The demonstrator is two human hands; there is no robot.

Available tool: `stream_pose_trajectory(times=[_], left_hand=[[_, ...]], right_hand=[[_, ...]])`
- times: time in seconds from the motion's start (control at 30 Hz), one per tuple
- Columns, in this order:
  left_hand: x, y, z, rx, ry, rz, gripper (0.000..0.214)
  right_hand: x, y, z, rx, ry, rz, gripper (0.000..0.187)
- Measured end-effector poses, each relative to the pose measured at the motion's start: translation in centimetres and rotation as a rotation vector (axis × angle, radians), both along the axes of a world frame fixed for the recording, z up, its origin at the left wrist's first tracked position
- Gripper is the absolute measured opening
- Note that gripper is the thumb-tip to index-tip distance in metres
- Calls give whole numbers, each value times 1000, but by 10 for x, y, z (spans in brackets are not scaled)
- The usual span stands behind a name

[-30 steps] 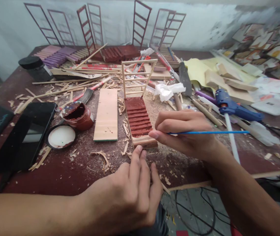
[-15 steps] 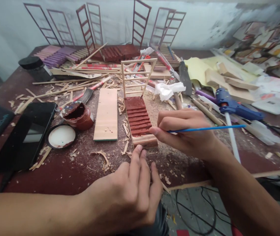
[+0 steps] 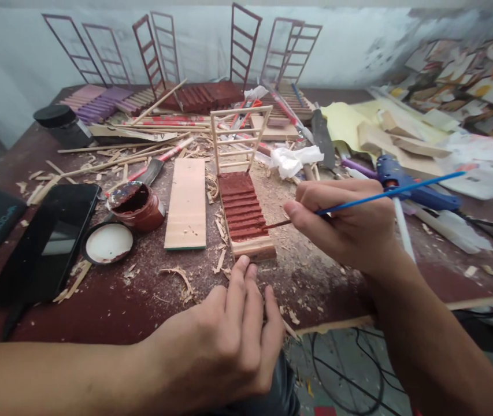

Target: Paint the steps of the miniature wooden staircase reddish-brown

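Note:
A small wooden model stands in front of me, its stepped surface coated in red-brown paint and a bare ladder-like frame upright at its far end. The front strip is mostly bare wood. My right hand pinches a thin blue paintbrush, whose tip meets the right edge of the lower steps. My left hand lies with fingers stretched out, fingertips against the model's near edge and the thumb apart. Left of the model are a bare wooden board and an open jar of red-brown paint.
A jar lid and a phone lie to the left. At right rests a blue glue gun. Sticks, shavings and a crumpled tissue litter the table. Several painted ladder-backed models stand at the back.
My right hand has moved right, away from the model, and the brush's rear end has tilted up. The brush tip now shows at the steps' right edge. My left hand stays put.

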State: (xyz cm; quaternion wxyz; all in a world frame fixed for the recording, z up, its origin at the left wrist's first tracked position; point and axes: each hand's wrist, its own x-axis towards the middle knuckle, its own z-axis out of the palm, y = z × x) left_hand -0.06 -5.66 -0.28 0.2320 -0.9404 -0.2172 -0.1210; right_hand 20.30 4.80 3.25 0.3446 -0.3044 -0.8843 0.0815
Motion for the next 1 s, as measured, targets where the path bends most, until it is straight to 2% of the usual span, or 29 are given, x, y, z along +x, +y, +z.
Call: stream_pose_trajectory(times=[0.13, 0.33, 0.77, 1.0], left_hand=[[1, 0, 0, -2, -12, -4, 40], [1, 0, -1, -5, -16, -7, 40], [0, -1, -2, -4, -20, -10, 41], [1, 0, -2, -8, -20, -7, 41]], right_hand=[[1, 1, 1, 11, -34, 25, 39], [3, 1, 4, 29, -21, -97, 38], [-1, 1, 1, -13, -49, -16, 37], [1, -1, 2, 20, 45, -144, 39]])
